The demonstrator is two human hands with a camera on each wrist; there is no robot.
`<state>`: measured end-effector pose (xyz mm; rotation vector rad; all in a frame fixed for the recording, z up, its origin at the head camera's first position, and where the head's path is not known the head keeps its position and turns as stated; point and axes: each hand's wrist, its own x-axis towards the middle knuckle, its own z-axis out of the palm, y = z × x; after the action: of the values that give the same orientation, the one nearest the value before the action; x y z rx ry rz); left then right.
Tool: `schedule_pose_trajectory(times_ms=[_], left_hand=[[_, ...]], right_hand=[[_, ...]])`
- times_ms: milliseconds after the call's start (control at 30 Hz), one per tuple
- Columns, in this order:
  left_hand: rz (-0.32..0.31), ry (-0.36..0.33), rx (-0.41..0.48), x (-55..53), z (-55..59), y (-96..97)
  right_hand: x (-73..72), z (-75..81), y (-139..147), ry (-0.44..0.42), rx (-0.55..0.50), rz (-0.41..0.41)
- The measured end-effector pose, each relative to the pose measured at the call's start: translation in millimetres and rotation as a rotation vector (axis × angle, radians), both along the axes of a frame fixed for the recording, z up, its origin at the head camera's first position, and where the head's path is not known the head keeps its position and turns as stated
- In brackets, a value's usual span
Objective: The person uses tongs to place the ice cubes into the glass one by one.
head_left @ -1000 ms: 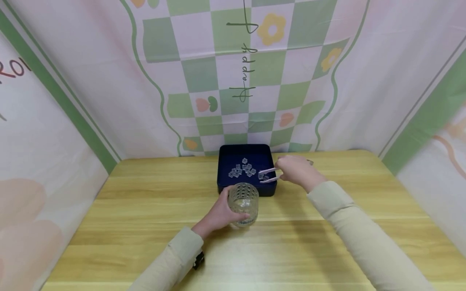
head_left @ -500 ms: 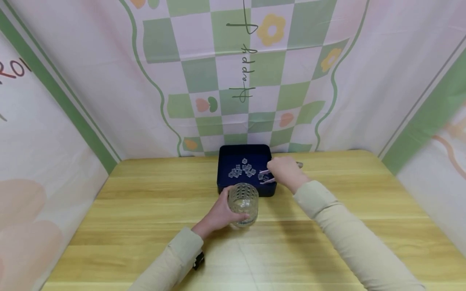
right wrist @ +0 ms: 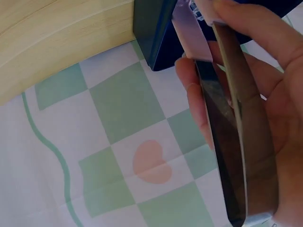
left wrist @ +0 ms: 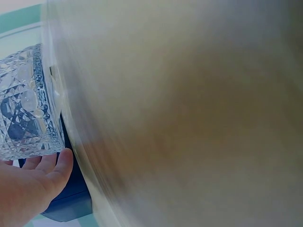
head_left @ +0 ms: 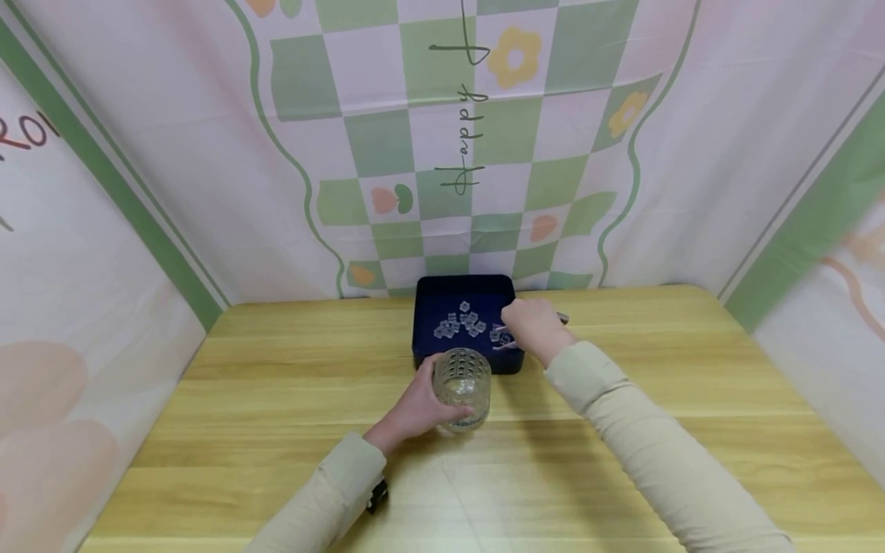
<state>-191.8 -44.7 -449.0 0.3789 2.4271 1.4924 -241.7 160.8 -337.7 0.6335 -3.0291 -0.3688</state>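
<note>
1. Your right hand (head_left: 534, 322) is gripping the tongs (right wrist: 255, 132), fingers and thumb wrapped round them; the tong arms are standing apart.
2. Two clear cubes (head_left: 495, 336) are lying between the tong tips, inside the near right corner of the tray (head_left: 508, 363), leftward of your right hand, the nearer one.
3. The tongs' long axis is pointing leftward across the right edge; contact with the cubes is unclear.
4. Your left hand (head_left: 418, 403) is clasping the glass (head_left: 463, 388) beside the near edge.
</note>
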Motion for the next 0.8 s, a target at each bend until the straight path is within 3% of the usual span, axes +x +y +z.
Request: schedule_pose_trajectory(times_ms=[467, 800], left_hand=[[0.001, -0.003, -0.009, -0.8, -0.2, 0.3], [0.006, -0.009, -0.012, -0.9, 0.1, 0.8]], right_hand=[[-2.3, 2.8, 5.6, -0.061, -0.023, 0.028], [-1.4, -4.3, 5.0, 0.001, -0.041, 0.04]])
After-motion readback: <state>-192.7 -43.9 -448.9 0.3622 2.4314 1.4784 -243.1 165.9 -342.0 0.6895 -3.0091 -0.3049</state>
